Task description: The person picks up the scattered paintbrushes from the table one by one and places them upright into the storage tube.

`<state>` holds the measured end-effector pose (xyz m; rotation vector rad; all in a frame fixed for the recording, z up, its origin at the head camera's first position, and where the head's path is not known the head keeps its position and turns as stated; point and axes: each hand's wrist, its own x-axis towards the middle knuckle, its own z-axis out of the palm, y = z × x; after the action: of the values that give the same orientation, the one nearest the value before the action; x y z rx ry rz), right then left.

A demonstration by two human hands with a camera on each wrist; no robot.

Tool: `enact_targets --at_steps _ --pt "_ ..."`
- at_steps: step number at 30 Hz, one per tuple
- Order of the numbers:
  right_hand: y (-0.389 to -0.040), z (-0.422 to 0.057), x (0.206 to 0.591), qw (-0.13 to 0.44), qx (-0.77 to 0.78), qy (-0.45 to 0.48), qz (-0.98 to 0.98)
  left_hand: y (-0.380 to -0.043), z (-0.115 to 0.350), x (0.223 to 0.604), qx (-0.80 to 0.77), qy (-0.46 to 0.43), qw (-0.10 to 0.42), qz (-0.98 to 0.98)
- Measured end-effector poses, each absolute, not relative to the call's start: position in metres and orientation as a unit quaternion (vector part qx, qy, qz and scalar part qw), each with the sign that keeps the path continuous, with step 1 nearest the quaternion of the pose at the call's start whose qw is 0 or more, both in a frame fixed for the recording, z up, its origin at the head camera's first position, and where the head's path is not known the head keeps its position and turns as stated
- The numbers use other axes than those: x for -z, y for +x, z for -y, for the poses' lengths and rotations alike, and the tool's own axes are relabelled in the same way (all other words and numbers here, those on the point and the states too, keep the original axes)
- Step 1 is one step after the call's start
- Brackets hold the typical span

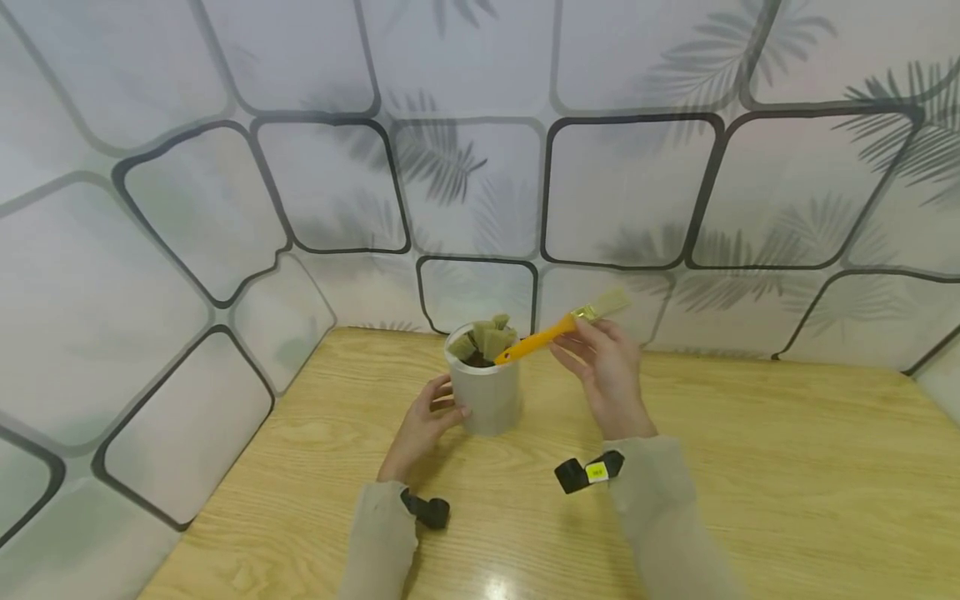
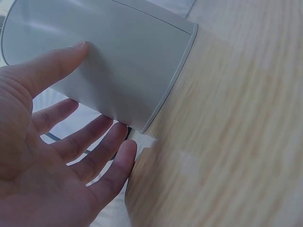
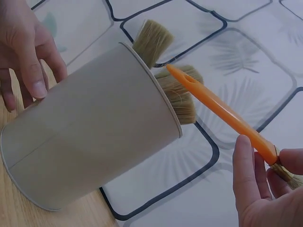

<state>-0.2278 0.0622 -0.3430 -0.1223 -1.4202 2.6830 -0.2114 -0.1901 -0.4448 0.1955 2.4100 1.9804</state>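
Observation:
A pale grey cylindrical container (image 1: 487, 402) stands upright on the table, with several paintbrushes in it, their tan bristles (image 3: 177, 97) up. My left hand (image 1: 422, 423) holds its left side loosely, thumb (image 2: 61, 64) on the front wall and fingertips along the edge. Above and right of the container, my right hand (image 1: 613, 379) pinches a paintbrush (image 1: 538, 338) near its metal ferrule. This brush has an orange handle (image 3: 220, 109) whose end points down-left at the container's rim. Its light bristles (image 1: 613, 302) point up-right. The handles inside the container are hidden.
The wood-grain table (image 1: 787, 475) spreads out around the container. Behind and to the left rises a pale wall covering (image 1: 472, 183) with dark rounded outlines and leaf prints. A black camera (image 1: 429, 510) is strapped to my left wrist, another (image 1: 573, 475) to my right.

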Motion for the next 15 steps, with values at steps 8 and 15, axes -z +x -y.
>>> enact_targets --at_steps 8,15 --pt "-0.225 -0.046 0.348 0.090 -0.875 -0.022 0.475 -0.211 0.190 0.445 -0.634 0.059 0.007 -0.771" --pt "-0.223 -0.029 0.355 0.169 -0.835 0.037 0.523 -0.212 0.190 0.444 -0.637 0.062 0.009 -0.768"
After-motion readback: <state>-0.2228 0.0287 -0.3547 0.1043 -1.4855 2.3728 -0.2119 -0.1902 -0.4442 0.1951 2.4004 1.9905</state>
